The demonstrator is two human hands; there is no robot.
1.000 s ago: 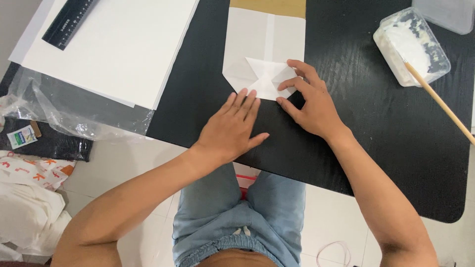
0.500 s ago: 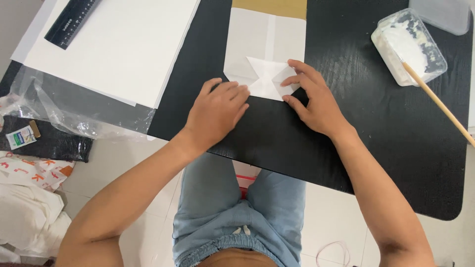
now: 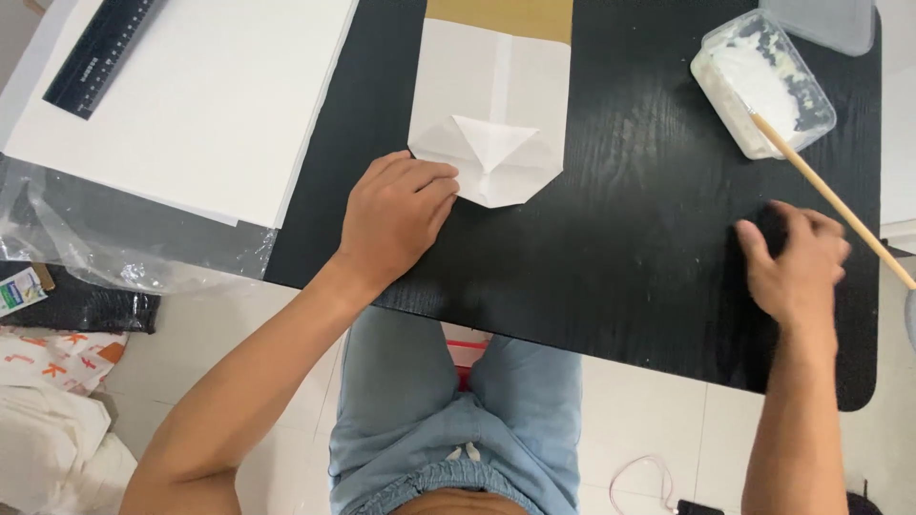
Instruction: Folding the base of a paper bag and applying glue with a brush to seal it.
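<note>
White folded paper (image 3: 491, 143) lies on the black surface (image 3: 620, 257), flat, its lower end folded into a point with a triangular flap in the middle; a brown strip (image 3: 499, 16) shows at its top edge. Left hand (image 3: 396, 217) rests palm down on the surface just beside the paper's lower left corner, fingers loosely curled, fingertips (image 3: 441, 178) touching or nearly touching the paper edge, holding nothing. Right hand (image 3: 794, 267) is well apart from the paper, over the right part of the surface, a bit blurred, fingers half open and spread, empty; can't tell if it touches the surface. Just beside the right hand runs a long wooden stick (image 3: 828, 195), lying slanted with its upper end in a clear plastic tub (image 3: 763, 81) of white paste at top right. Clear lid (image 3: 819, 21) sits beyond the tub. Large white sheets (image 3: 191, 105) cover the surface's left part, with a black ruler (image 3: 100, 52) lying on top of them. Crumpled clear plastic wrap (image 3: 124, 243) hangs at the left edge under the sheets. Nothing lies between the left hand and the paper. Person's blue jeans (image 3: 458, 420) show below the surface edge.
</note>
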